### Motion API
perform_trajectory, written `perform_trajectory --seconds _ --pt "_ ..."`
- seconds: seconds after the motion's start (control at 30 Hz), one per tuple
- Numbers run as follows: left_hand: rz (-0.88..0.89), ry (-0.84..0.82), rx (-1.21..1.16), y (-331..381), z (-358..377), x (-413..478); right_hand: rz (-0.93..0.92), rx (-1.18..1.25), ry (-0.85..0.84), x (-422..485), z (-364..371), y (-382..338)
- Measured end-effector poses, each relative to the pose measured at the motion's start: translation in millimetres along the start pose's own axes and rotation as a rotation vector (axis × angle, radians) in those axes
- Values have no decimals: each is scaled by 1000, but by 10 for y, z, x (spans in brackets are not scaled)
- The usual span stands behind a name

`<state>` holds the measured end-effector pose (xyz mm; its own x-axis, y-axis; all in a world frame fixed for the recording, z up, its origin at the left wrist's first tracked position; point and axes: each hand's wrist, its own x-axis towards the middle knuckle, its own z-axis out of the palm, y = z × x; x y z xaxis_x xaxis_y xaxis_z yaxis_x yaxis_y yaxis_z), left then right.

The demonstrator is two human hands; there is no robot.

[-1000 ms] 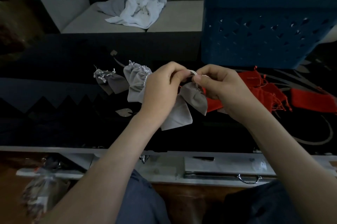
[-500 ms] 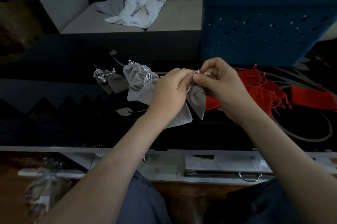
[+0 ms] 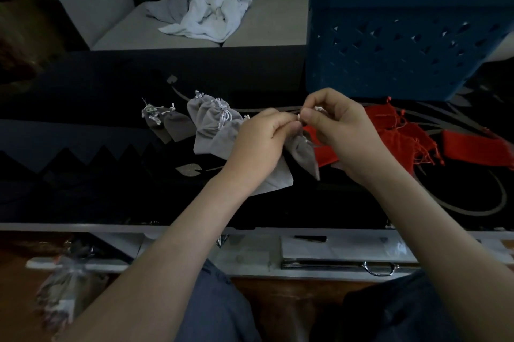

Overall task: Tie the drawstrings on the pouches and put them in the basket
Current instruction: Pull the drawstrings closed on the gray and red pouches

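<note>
Counter (image 3: 83, 96): dark glass, carries everything. Blue basket (image 3: 403, 44) stands at the far right of it; the inside isn't visible, so I can't tell what's already in.

Red pouches (image 3: 395, 133) are heaped just in front of the basket, cords frayed and loose. They look untied. Grey pouches (image 3: 211, 121) are clustered left of centre with their necks gathered, so probably done but not yet binned.

Left hand (image 3: 258, 144): fingers curled, pinching the gathered neck of the held grey pouch (image 3: 304, 152). Right hand (image 3: 342, 133): thumb and forefinger pinching the drawstring (image 3: 319, 110). Fingertips of both meet at the pouch mouth. The pouch hangs just above the counter, between the grey cluster and the red heap.

My read is mid-knot, not cinched yet.

Risks:
- The cord is thin and the pinch is small. If it slips before the knot is pulled tight, the neck reopens.
- The hanging pouch is close to the frayed red cords, so lifting it toward the basket could snag one and drag it along.
- The light is dim, so a half-formed knot could pass as tied.
- The tied grey ones could get skipped.
</note>
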<state>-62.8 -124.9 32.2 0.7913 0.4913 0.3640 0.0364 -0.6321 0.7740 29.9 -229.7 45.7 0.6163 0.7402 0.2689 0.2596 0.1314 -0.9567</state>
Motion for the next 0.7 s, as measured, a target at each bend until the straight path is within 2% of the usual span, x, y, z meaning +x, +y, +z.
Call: perform_trajectory --seconds 0.23,0.43,0.53,0.6,0.7 --pt "-18 -23 72 -6 1 10 -23 -79 -77 -19 -4 -6" --pt "-36 -51 85 1 1 0 -46 -312 -50 13 -18 49" --pt "-51 -47 31 17 17 9 -32 -244 -27 17 -36 73" --pt "-99 -33 -113 34 21 9 -37 -169 -13 16 -38 62" --pt "-229 -6 -525 22 29 3 -59 -138 48 36 -44 50"
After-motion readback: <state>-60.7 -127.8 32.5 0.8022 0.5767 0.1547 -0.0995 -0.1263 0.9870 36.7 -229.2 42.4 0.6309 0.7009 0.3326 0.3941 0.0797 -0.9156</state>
